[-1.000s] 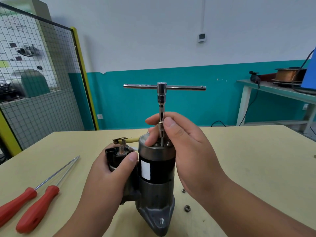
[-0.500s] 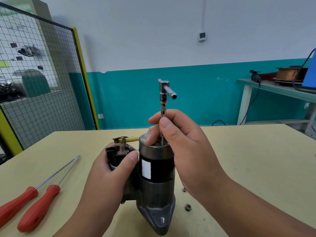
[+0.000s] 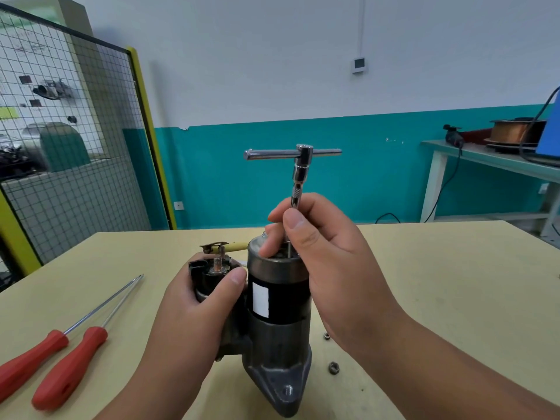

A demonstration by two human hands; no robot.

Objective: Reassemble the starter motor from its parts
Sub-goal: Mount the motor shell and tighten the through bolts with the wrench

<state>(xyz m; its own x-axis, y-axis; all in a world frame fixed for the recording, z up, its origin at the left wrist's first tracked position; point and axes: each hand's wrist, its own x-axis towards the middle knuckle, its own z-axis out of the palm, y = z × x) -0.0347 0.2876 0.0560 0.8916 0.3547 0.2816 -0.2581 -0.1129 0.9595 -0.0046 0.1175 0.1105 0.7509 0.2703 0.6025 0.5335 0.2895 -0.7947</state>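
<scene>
The starter motor (image 3: pixel 277 316) stands upright on the table, black body with a white label above a grey cast nose. My left hand (image 3: pixel 201 301) grips the black solenoid (image 3: pixel 209 275) on its left side. A chrome T-handle wrench (image 3: pixel 298 165) stands on the motor's top end cap, tilted slightly. My right hand (image 3: pixel 321 253) pinches its thin shaft between thumb and fingers just above the cap. The wrench tip is hidden behind my fingers.
Two red-handled screwdrivers (image 3: pixel 57 356) lie at the left on the table (image 3: pixel 439 298). Two small nuts (image 3: pixel 333 367) lie right of the motor's base. A wire-mesh guard (image 3: pixel 75 165) stands at the far left, a bench (image 3: pixel 497 159) at the far right.
The T-handle crossbar has kept turning: sideways, then end-on toward me, now sideways again. My right hand has twirled the shaft; my left hand has stayed on the solenoid.
</scene>
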